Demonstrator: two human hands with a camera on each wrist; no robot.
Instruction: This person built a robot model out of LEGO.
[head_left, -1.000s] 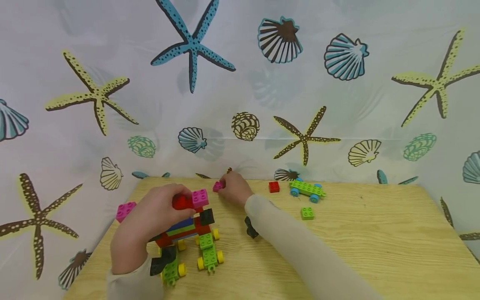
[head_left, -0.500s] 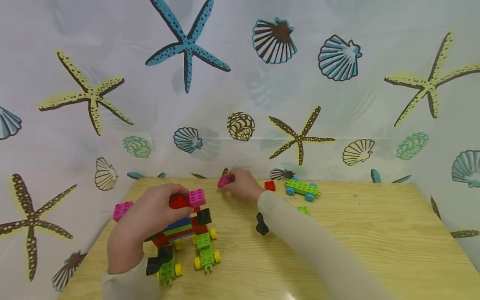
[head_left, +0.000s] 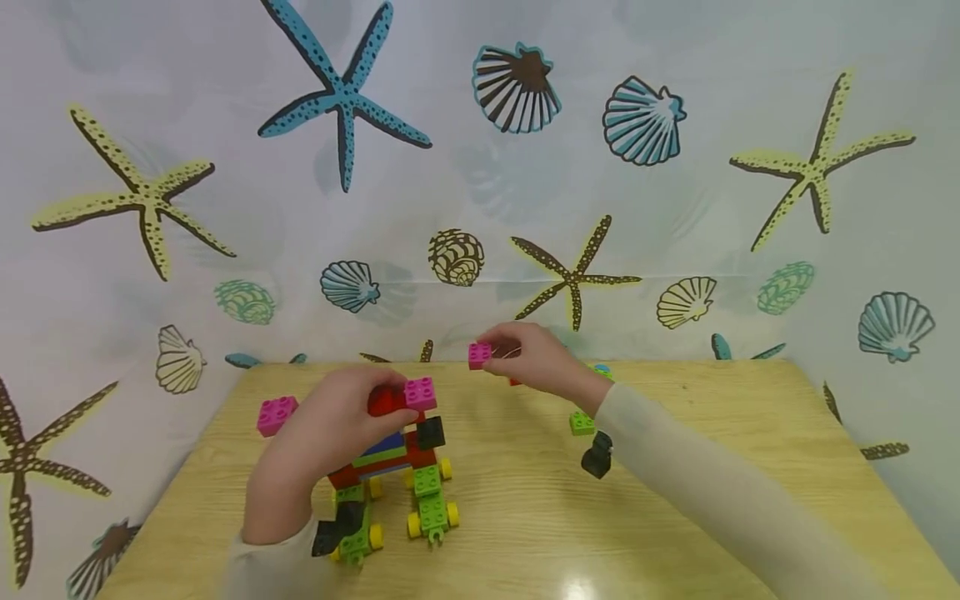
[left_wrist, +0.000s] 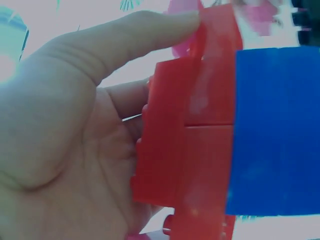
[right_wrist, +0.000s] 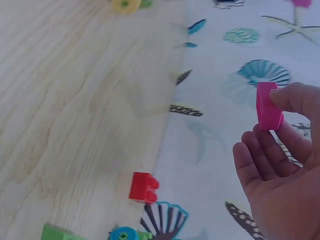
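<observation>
My left hand point(head_left: 337, 429) grips the red bricks point(left_wrist: 170, 135) at the top of a toy-brick build, its thumb lying along them in the left wrist view. Below these bricks is a wide blue brick point(left_wrist: 275, 130). Pink bricks sit at the build's two ends, one at the right point(head_left: 420, 392), another pink brick point(head_left: 277, 415) at the left. Lower down are a black brick point(head_left: 430, 432) and green wheeled bases point(head_left: 432, 508) with yellow wheels. Raised over the table's back edge, my right hand point(head_left: 540, 362) pinches a small pink brick point(right_wrist: 269, 107) between thumb and fingers.
A loose red brick point(right_wrist: 142, 187) lies near the back edge, largely covered by my right hand in the head view. Close by are a green brick point(head_left: 582, 423) and a partly hidden green base with blue wheels point(right_wrist: 123, 234). A shell-patterned sheet point(head_left: 405, 208) hangs behind the table.
My right hand has lifted the pink brick off the back of the table and brought it up and to the right. My left hand keeps its grip. The head view has turned slightly right.
</observation>
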